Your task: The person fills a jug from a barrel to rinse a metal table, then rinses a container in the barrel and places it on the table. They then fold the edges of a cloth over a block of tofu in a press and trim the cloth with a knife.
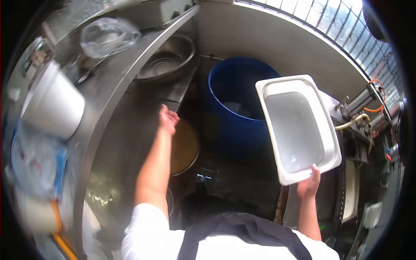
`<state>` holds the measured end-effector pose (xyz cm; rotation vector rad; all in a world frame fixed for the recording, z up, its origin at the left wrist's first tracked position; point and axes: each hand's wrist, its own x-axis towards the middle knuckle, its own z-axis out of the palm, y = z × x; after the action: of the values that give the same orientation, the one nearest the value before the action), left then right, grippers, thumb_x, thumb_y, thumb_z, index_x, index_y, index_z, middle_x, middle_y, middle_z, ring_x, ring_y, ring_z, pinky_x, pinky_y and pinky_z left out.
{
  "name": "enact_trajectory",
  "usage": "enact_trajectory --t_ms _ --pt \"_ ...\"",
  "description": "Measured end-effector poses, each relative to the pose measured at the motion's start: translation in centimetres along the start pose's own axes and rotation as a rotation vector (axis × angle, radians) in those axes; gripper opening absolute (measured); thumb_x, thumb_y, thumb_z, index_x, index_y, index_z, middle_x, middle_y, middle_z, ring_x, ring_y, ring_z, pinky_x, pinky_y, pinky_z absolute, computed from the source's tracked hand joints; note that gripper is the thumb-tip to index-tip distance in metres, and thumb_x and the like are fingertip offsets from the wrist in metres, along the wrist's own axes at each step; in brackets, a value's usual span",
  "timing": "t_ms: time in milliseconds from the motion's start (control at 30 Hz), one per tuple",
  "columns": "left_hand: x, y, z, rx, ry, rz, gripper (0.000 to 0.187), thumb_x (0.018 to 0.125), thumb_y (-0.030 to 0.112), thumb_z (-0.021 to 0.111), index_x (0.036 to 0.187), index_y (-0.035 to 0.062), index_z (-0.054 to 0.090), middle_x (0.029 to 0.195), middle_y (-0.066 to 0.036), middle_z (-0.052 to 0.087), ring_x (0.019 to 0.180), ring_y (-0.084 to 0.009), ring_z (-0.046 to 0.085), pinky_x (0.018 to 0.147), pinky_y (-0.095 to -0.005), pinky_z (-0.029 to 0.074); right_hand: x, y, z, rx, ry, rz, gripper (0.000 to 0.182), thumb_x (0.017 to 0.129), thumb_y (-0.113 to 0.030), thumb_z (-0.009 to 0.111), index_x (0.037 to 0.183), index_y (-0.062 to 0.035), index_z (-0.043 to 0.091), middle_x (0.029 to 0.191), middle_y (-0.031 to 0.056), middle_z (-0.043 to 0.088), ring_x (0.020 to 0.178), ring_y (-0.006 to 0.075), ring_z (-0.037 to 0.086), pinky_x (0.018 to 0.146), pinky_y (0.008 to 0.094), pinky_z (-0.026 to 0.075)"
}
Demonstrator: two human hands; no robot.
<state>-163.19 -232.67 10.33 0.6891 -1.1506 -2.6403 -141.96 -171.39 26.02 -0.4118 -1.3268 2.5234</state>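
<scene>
1. I stand in a narrow kitchen corner with a long steel counter (pixel 108 108) at my left and a barred window above.
2. A blue barrel (pixel 234 108) stands on the floor before me.
3. My right hand (pixel 308 184) grips the white tray (pixel 299 125) by one edge only, above the barrel; it is tilted, so it may slip.
4. My left hand (pixel 168 119) is open and empty, too far away to catch it.
</scene>
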Motion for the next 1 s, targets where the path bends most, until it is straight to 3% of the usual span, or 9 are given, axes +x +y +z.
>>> enact_trajectory --t_ms 133,200,267,400,467,567,767,867,1000 --pt "16.4 7.2 1.1 -0.128 0.1 0.027 0.048 0.103 0.057 0.062 0.098 0.0098 0.061 0.087 -0.011 0.068 0.089 -0.0266 0.07 0.079 -0.0407 0.059 7.6 -0.9 6.9 -0.119 -0.035 -0.052 0.065 0.101 -0.03 0.064 0.155 -0.0038 0.041 0.15 0.0123 0.054 0.141 0.0327 0.052 0.118 0.0539 0.043" --pt "18.5 9.9 4.4 -0.189 0.289 0.036 0.062 0.104 0.055 0.062 0.138 0.0041 0.056 0.133 -0.022 0.063 0.13 -0.0368 0.059 0.114 -0.0538 0.045 12.3 -0.3 11.1 -0.299 0.068 -0.058 0.067 0.095 -0.034 0.075 0.149 -0.008 0.045 0.144 0.0116 0.056 0.13 0.0326 0.061 0.103 0.0528 0.057" --pt "17.2 11.4 6.3 -0.24 0.08 0.166 0.078 0.106 0.051 0.059 0.162 0.0053 0.03 0.157 -0.028 0.043 0.148 -0.0443 0.04 0.127 -0.0619 0.023 17.7 1.3 14.9 -0.412 0.043 -0.071 0.073 0.089 -0.027 0.082 0.146 -0.0107 0.041 0.137 0.0158 0.055 0.125 0.033 0.062 0.093 0.0519 0.061" --pt "21.0 11.9 3.9 -0.374 0.177 0.089 0.057 0.109 0.044 0.054 0.147 0.0024 0.046 0.147 -0.028 0.051 0.133 -0.0428 0.052 0.116 -0.0624 0.039 27.6 8.3 19.8 -0.872 0.206 0.039 0.114 0.068 -0.049 0.092 0.15 0.0002 0.03 0.143 0.0279 0.051 0.128 0.0402 0.059 0.101 0.0588 0.052" --pt "19.4 12.7 4.1 -0.327 0.249 0.087 0.043 0.11 0.041 0.053 0.122 0.0013 0.066 0.117 -0.022 0.071 0.103 -0.0381 0.066 0.106 -0.0579 0.049 28.6 12.4 22.2 -0.963 0.209 0.111 0.113 0.071 -0.047 0.089 0.154 0.0021 0.031 0.143 0.028 0.056 0.131 0.0402 0.059 0.106 0.0569 0.05" --pt "18.9 14.3 0.1 -0.185 0.287 0.237 0.041 0.107 0.037 0.064 0.124 -0.0008 0.064 0.11 -0.014 0.074 0.093 -0.0299 0.073 0.085 -0.0424 0.062 30.3 17.6 22.8 -1.26 0.195 0.155 0.118 0.075 -0.047 0.084 0.166 -0.0106 0.019 0.149 0.031 0.055 0.135 0.0444 0.059 0.111 0.0523 0.05" --pt "-2.0 16.9 -9.0 0.073 0.379 0.278 0.031 0.093 0.023 0.07 0.115 0.0016 0.07 0.107 -0.012 0.076 0.099 -0.0297 0.073 0.088 -0.0472 0.061 33.5 23.9 23.7 -1.603 -0.051 0.238 0.11 0.083 -0.048 0.075 0.172 -0.0313 0.013 0.157 0.0313 0.045 0.14 0.0496 0.053 0.115 0.057 0.045" --pt "-16.7 13.5 -12.8 0.125 0.462 0.262 0.025 0.093 0.021 0.071 0.111 0.0037 0.07 0.106 -0.008 0.076 0.092 -0.024 0.074 0.073 -0.0362 0.062 34.4 25.7 24.3 -1.753 -0.224 0.293 0.1 0.088 -0.046 0.071 0.171 -0.036 0.015 0.161 0.0292 0.038 0.146 0.0517 0.044 0.117 0.0638 0.039" --pt "-38.4 6.2 -9.1 0.024 0.776 0.299 0.031 0.089 0.019 0.072 0.115 0.0027 0.069 0.117 -0.01 0.072 0.109 -0.0274 0.068 0.098 -0.044 0.055 38.3 30.8 23.0 -1.883 -0.338 0.333 0.1 0.089 -0.046 0.069 0.172 -0.0361 0.013 0.166 0.0296 0.032 0.149 0.0523 0.041 0.12 0.0639 0.036"
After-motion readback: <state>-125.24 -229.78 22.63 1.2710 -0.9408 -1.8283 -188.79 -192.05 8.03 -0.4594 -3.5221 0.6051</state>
